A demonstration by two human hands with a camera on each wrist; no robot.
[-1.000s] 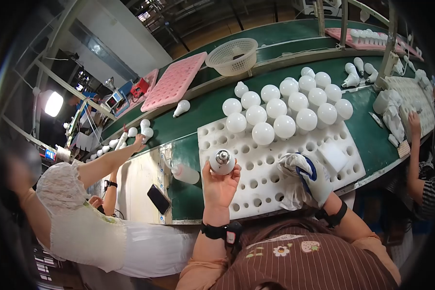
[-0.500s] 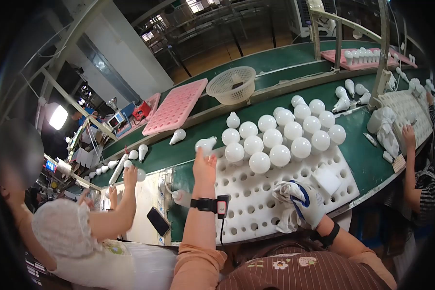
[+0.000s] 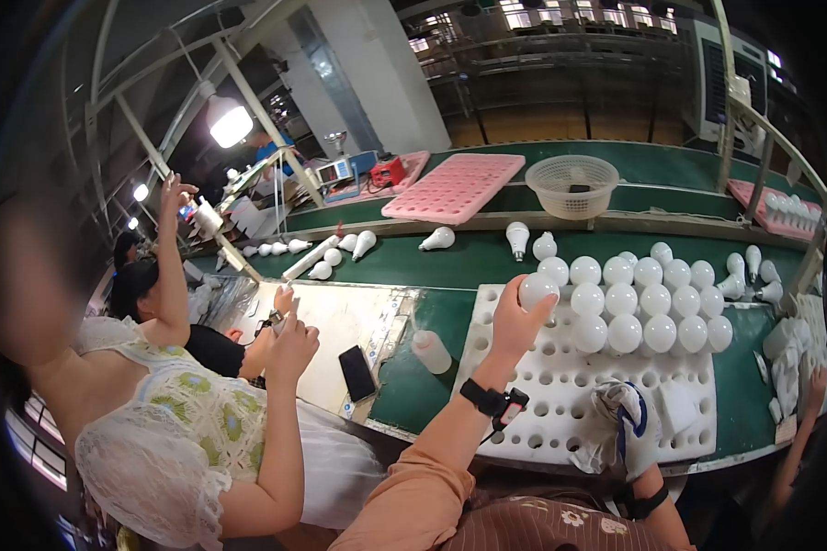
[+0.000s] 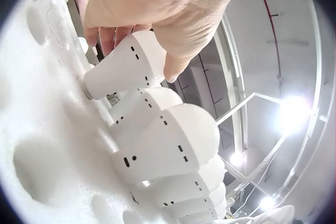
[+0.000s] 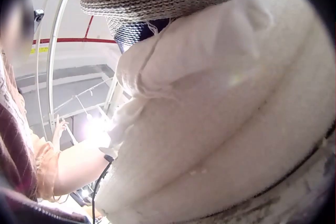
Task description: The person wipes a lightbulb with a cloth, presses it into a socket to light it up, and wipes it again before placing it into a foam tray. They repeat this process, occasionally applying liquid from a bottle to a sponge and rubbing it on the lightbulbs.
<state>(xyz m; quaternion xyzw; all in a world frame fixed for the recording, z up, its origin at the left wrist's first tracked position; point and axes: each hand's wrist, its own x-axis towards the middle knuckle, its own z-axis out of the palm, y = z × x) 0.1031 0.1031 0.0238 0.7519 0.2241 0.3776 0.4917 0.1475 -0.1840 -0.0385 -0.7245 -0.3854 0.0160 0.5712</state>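
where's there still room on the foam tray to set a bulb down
The near rows of the tray are empty holes, between the left hand and the gloved right hand. The far rows are packed with bulbs, right up to the bulb the left hand holds.

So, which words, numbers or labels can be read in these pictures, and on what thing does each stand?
No text can be read.
The meter on the far bench: display too small and blurred.
The marked strip on the pale board's edge: too small to read.
The bulb in the left hand: only small slots, no print.
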